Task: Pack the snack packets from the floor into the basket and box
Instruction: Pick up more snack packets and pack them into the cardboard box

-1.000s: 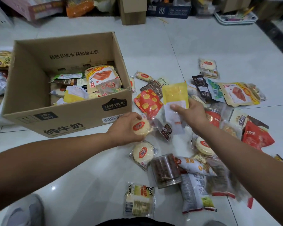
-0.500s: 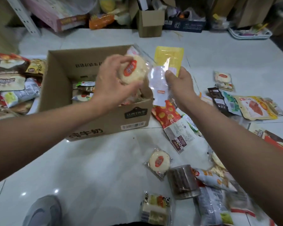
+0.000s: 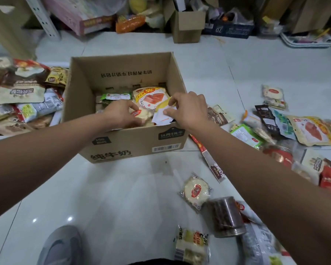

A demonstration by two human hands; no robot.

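Note:
An open cardboard box [image 3: 134, 142] stands on the white floor, with several snack packets inside. Both hands reach down into it. My left hand [image 3: 120, 113] grips a round cake packet [image 3: 139, 114] with a red label, low in the box. My right hand [image 3: 189, 109] pinches a yellow and white packet [image 3: 163, 114] at the box's right side. More packets lie scattered on the floor to the right, among them another round cake packet [image 3: 195, 190] and a large orange meat-snack bag [image 3: 313, 130].
A heap of packets [image 3: 25, 96] fills the area left of the box. A clear jar [image 3: 226, 217] lies on its side at lower right, beside a cake packet [image 3: 191, 245]. A grey shoe [image 3: 61, 245] shows at the bottom. Boxes and clutter line the far wall.
Both hands lifted their packets off the floor, carried them left over the box, and have now lowered them inside it. The view shifted toward the box.

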